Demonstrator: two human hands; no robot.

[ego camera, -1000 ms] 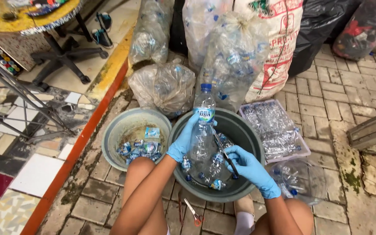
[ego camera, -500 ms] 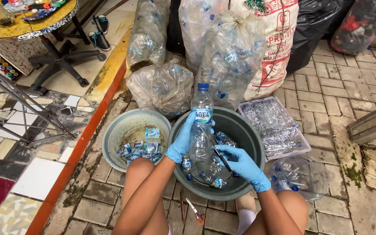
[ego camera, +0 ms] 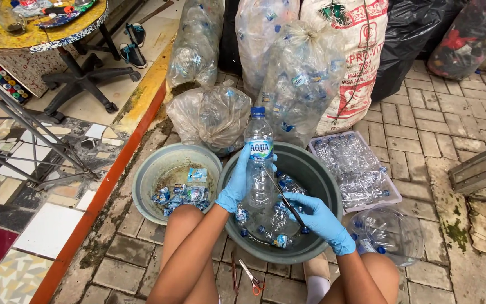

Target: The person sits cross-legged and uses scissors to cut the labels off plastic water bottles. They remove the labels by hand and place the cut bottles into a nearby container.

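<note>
brick paving carries a grey basin; left hand has raised the clear bottle upright, fingers wrapped around it, while right hand fingers pinch a thin blade against it.

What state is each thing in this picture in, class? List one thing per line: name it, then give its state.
Clear plastic bottle with blue cap: upright, capped, label on, held.
Left hand in blue glove: gripping the bottle.
Right hand in blue glove: holding a thin dark blade against the bottle.
Dark round tub: holds a few bottles.
Grey-green round tub: holds torn labels.
Clear plastic sacks: stuffed with bottles.
Orange-handled scissors: lying on paving.
</note>
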